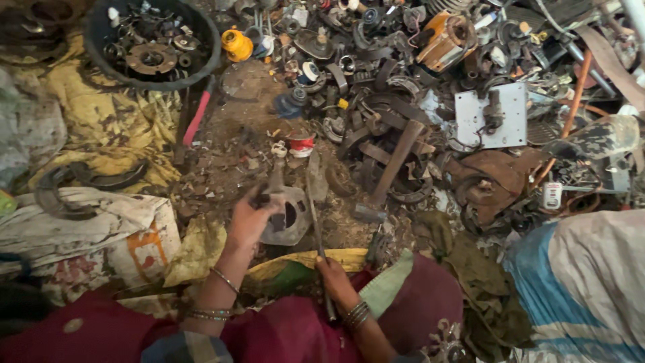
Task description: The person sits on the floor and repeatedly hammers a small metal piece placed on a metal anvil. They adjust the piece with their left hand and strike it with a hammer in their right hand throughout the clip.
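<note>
A cluttered floor of scrap metal is seen from above, over a seated person's lap. At far left, crumpled yellow cloth [101, 114] is spread on the ground, and a printed white sack [87, 228] lies below it with a curved dark metal piece [57, 195] resting on top. At upper left a black tub [101, 57] is filled with small metal parts, and a pink-handled tool [198, 117] lies just beside it. Left of centre, the left hand [247, 218], with bangles on its wrist, is closed on the upper edge of a grey metal casting [285, 212], which is held upright on the dirt floor just ahead of the lap. Beside it, the right hand [336, 279] is closed around a thin metal rod [316, 228], whose upper end is set against the casting's right side. A small red and white can [301, 143] lies beyond the casting. Further right, a hammer [390, 171] lies among curved dark straps. At upper right, a heap of dark scrap [376, 74] is piled, with an orange part [440, 40] and a flat grey plate [487, 114] among it. At far right, blue and white cloth [578, 289] is seen.
</note>
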